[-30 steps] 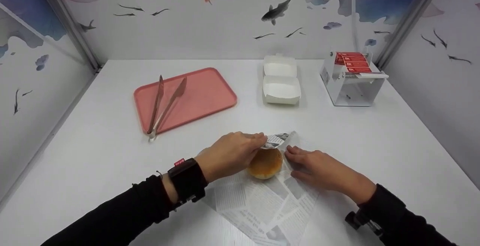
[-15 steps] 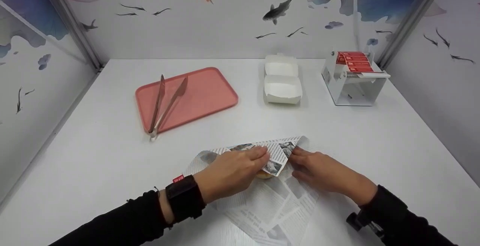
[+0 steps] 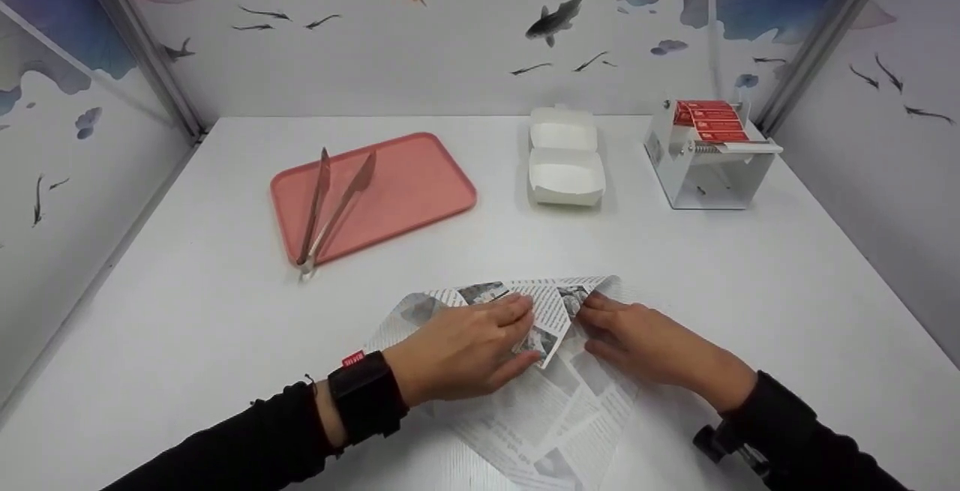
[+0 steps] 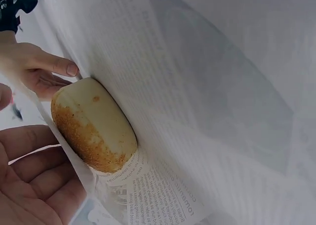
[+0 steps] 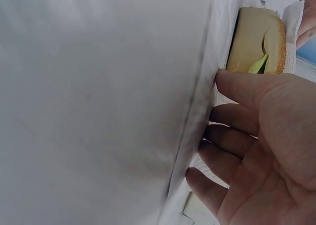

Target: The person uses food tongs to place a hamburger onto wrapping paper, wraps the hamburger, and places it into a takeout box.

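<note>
A burger bun (image 4: pixel 94 123) sits on a sheet of newspaper-print wrapping paper (image 3: pixel 517 431); in the right wrist view a bit of green leaf shows in the burger's (image 5: pixel 252 39) side. From the head view the burger is hidden beneath the paper's far corner, folded over toward the person. My left hand (image 3: pixel 469 348) lies over this flap, fingers extended and resting on top of the bun. To the right, my right hand (image 3: pixel 641 337) touches the paper with its fingertips beside the bun. Its fingers (image 5: pixel 234 141) are loosely bent and reach the sheet near the burger's edge.
Beyond the left hand is a pink tray (image 3: pixel 405 191) with metal tongs (image 3: pixel 341 206) lying across it. An open white clamshell box (image 3: pixel 566 172) stands at the back. At the back right is a label dispenser (image 3: pixel 712 154) with red stickers. Printed walls border the table.
My left hand has brought the paper's far corner toward the person and down over the bun, then spread its fingers on it. The right hand has stayed nearly still beside it.
</note>
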Action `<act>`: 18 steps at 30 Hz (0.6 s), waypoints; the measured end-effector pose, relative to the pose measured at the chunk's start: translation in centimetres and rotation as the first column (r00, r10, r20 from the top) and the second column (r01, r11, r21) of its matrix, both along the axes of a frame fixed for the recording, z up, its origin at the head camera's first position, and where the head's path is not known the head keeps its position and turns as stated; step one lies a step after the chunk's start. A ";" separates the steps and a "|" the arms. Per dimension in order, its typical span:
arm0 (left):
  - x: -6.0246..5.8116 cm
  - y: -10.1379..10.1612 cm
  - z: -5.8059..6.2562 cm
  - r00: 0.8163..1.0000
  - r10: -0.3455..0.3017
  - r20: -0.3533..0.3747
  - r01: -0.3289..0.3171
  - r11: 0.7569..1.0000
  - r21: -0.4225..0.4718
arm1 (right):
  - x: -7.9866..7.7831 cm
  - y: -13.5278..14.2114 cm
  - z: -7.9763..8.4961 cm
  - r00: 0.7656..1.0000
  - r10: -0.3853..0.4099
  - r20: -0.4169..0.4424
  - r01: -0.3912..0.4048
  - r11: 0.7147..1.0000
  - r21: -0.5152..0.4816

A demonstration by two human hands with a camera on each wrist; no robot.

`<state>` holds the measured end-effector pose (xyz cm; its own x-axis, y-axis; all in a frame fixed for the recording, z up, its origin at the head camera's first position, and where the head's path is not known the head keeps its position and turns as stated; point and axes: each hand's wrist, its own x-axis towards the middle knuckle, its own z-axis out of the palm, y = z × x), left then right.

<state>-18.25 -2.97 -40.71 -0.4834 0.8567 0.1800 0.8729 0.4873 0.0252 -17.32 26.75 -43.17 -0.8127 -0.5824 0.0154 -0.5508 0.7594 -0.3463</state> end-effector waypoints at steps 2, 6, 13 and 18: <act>-0.2 0.2 -0.1 1.000 -0.005 -0.006 0.005 0.999 0.044 | 0.0 0.0 0.0 1.000 0.002 -0.002 -0.002 1.000 -0.004; -0.7 0.9 -0.6 0.997 0.000 -0.071 0.010 0.991 0.134 | 0.0 0.0 -0.1 1.000 0.004 -0.002 -0.004 1.000 -0.007; -1.0 1.9 -1.2 0.992 -0.016 -0.125 0.040 0.981 0.190 | 0.1 0.2 -0.1 1.000 -0.007 0.009 0.008 1.000 -0.030; -0.7 1.4 -1.3 0.995 -0.013 -0.103 0.029 0.987 0.158 | 0.0 0.1 -0.1 1.000 -0.001 0.010 0.001 1.000 -0.031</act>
